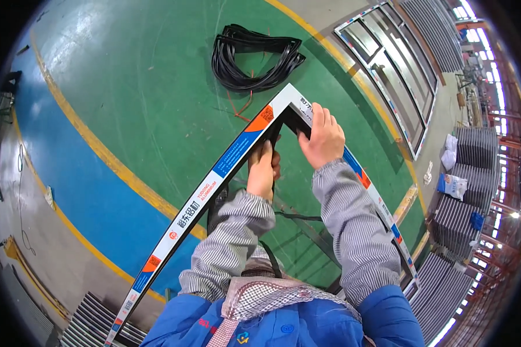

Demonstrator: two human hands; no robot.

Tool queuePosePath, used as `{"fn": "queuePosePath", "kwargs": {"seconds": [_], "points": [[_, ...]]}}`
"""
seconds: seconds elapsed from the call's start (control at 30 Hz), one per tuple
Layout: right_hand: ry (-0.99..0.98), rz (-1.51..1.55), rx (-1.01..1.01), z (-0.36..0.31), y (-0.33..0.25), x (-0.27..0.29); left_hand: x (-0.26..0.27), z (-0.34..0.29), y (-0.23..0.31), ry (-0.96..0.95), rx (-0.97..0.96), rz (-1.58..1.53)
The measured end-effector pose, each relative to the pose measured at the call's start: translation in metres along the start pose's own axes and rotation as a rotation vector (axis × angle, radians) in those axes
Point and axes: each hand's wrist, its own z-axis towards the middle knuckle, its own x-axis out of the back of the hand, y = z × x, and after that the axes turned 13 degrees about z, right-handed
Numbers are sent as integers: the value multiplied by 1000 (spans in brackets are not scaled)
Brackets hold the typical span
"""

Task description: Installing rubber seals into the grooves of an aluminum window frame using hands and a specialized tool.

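Note:
A window frame (198, 199) covered in white, blue and orange protective film stands before me, its corner pointing away. From that corner one bar runs to the lower left and another to the lower right. My right hand (324, 139) is closed round the right bar just beside the corner, thumb on the dark inner side. Inside the corner, my left hand (264, 170) is closed with its thumb up against the dark inner edge of the left bar. What its fingers hold, if anything, is hidden. A black strip (298, 217) shows below the hands.
A coil of black rubber strip (255, 58) lies on the green floor (150, 110) beyond the corner. Another framed window (388, 69) lies at the far right. Stacks of grey profiles (474, 156) line the right side. A white-and-blue bag (452, 185) rests among them.

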Motion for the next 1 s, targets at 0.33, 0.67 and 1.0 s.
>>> {"fn": "queuePosePath", "kwargs": {"seconds": [0.33,0.67,1.0], "points": [[132,-5,-71,4,-2,-6,-26,13,-5,-13,-124,-44],[225,-1,-29,14,-11,-23,-13,28,-23,67,-464,506],[207,97,-62,9,-12,-14,-15,23,-10,-35,-380,351]]}}
